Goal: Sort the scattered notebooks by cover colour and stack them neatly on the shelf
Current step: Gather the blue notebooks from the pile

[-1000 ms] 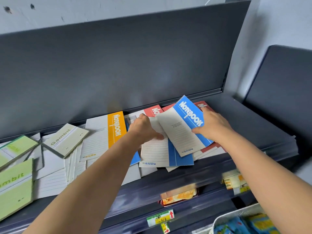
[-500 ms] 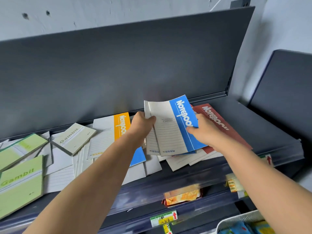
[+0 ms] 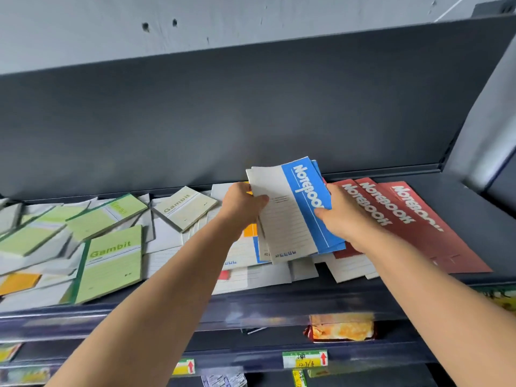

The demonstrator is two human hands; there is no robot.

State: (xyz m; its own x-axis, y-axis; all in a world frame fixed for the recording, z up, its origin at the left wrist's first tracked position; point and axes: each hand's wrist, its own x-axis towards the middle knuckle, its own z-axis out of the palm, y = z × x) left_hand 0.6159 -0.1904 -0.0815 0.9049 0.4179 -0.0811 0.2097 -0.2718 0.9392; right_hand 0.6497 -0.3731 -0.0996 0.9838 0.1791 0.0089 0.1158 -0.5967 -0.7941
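Your left hand (image 3: 242, 203) and right hand (image 3: 342, 216) both grip the blue notebooks (image 3: 296, 208) with curled fingers, tilted up just left of the red notebooks (image 3: 413, 219) on the shelf (image 3: 460, 208).

I count three red notebooks (image 3: 402, 227) at three o'clock, at least two blue notebooks (image 3: 305, 188) dead centre, three green notebooks (image 3: 111, 263) at nine o'clock, one beige notebook (image 3: 184, 208) at ten.

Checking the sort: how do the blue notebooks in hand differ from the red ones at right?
Colour: blue notebooks versus red notebooks. Pose: the blue notebooks are held up between left hand and right hand; the red notebooks lie fanned on the shelf. Both carry white Notebook lettering.
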